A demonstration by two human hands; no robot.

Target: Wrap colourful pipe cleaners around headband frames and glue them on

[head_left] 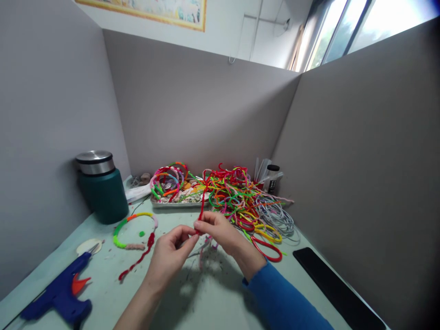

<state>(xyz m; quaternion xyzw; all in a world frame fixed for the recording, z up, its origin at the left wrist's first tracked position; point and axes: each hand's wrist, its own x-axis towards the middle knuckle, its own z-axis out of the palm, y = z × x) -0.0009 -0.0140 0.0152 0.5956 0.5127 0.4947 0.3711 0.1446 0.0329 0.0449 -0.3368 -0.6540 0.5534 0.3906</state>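
My left hand (pixel 173 247) and my right hand (pixel 220 231) meet over the middle of the table. Both pinch a red pipe cleaner (pixel 201 208), whose free end sticks up above the fingertips. The part between the fingers is mostly hidden. Left of my left hand lies a multicoloured ring of pipe cleaner (pixel 118 231), with green, orange, yellow and pink sections. A twisted red pipe cleaner (pixel 139 260) lies against the ring's right side. Beyond my right hand is a big tangle of coloured pipe cleaners (pixel 237 192).
A blue glue gun (pixel 58 293) rests at the left front, its nozzle by a pale round disc (pixel 87 246). Behind stand a teal flask (pixel 103 192) and a tray (pixel 178 205) of small pieces. Red-handled scissors (pixel 266 250) and a black flat bar (pixel 337 288) lie right. Grey partitions (pixel 206 101) enclose the table.
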